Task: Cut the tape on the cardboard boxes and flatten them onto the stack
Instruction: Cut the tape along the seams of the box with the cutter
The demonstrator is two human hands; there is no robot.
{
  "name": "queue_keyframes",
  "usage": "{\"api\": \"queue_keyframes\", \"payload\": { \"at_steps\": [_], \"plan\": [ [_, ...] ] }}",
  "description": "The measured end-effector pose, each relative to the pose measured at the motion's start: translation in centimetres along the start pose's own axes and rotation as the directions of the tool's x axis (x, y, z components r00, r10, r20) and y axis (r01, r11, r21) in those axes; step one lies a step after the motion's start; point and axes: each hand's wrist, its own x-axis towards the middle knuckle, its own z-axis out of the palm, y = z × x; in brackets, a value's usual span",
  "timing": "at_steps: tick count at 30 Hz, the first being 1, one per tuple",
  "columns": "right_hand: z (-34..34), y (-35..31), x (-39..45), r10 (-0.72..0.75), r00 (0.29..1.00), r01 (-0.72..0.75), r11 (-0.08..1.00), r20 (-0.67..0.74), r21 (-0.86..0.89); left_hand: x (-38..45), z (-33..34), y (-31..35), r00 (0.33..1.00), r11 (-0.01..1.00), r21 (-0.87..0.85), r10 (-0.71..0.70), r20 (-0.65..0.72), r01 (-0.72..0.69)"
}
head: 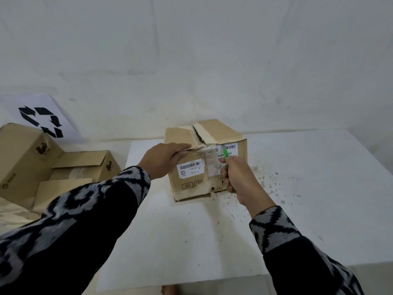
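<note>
A brown cardboard box [191, 184] with white barcode labels stands on the white table [319, 188]. Its top seam is split open, and clear tape [209, 155] runs down over the front face. My left hand [163, 158] lies on the box's top front edge, its fingers curled over the left flap. My right hand [238, 177] grips a green cutter [225, 155] whose tip meets the tape at the top edge of the front face.
At left, on the floor, lie several brown cardboard boxes [25, 158], one [85, 167] with its flaps open. A white sheet with a black recycling symbol [42, 120] leans on the wall behind them. Small scraps dot the table [274, 184] to the right of the box.
</note>
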Motion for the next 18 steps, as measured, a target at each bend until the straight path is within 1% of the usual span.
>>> {"api": "queue_keyframes", "payload": {
  "at_steps": [4,13,18],
  "plan": [
    [-0.03,0.01,-0.45,0.021,1.000,-0.021,1.000,-0.005,-0.020,-0.18,0.38,-0.16,1.000,1.000,-0.022,0.023,-0.002,-0.023],
    [0.25,0.47,-0.55,0.063,0.996,-0.060,0.997,-0.058,0.055,-0.45,0.81,-0.24,0.999,0.999,-0.018,0.047,-0.019,-0.047],
    [0.40,0.21,-0.10,0.083,0.995,-0.081,0.996,-0.055,0.028,-0.64,0.93,0.04,0.998,0.998,-0.019,0.054,-0.014,-0.055]
  ]
}}
